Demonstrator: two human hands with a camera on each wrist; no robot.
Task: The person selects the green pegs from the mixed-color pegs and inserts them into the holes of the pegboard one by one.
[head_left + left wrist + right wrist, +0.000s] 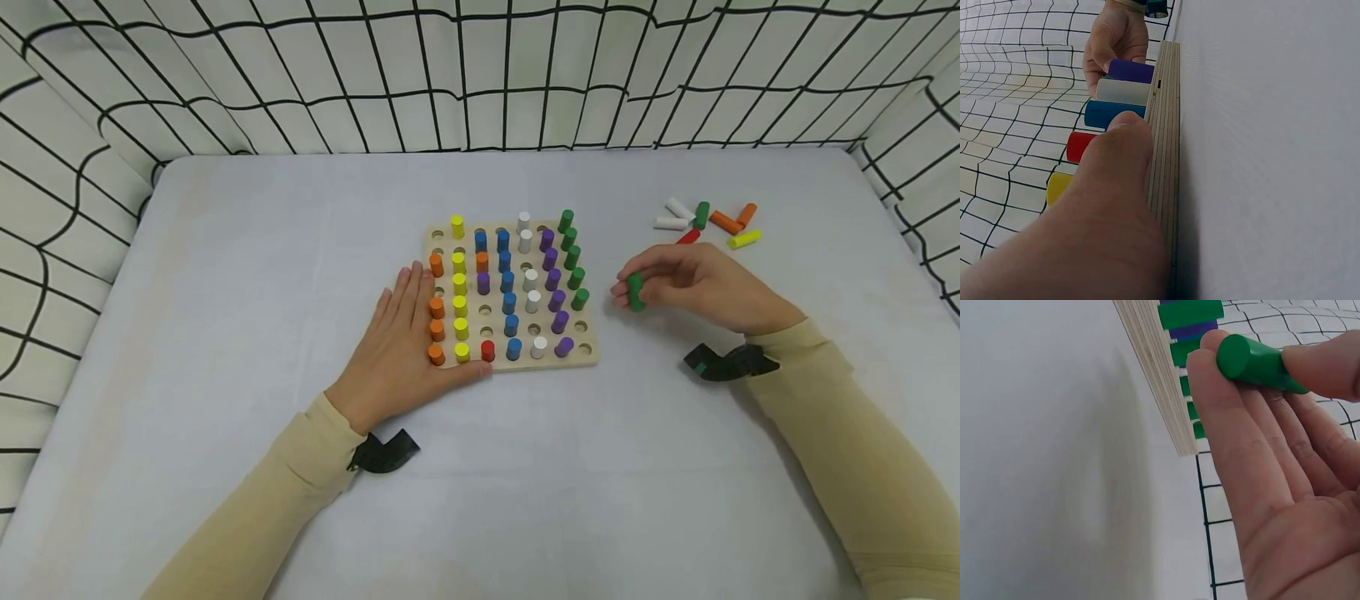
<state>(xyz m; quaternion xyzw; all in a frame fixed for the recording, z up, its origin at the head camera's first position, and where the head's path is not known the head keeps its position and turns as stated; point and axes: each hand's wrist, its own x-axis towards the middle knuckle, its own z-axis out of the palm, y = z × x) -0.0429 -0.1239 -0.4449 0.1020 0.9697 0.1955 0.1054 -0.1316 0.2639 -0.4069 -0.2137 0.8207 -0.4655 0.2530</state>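
Observation:
A wooden pegboard (592,357) stands mid-table with columns of coloured pegs; several holes show bare, two of them at the near end of the green column (575,278). My left hand (401,354) lies flat against the board's left side, fingers straight, its thumb along the near edge beside a red peg (487,350). To the right of the board, my right hand (697,283) pinches a green peg (1250,362) between thumb and fingertips, above the table and apart from the board. In the left wrist view, the left thumb (1122,150) touches the board's edge.
Loose pegs lie at the back right beyond the right hand: white ones (671,223), a green one (701,215), orange ones (725,222), a yellow one (745,239) and a red one (688,237). A black wire grid (506,92) borders the white table (262,275).

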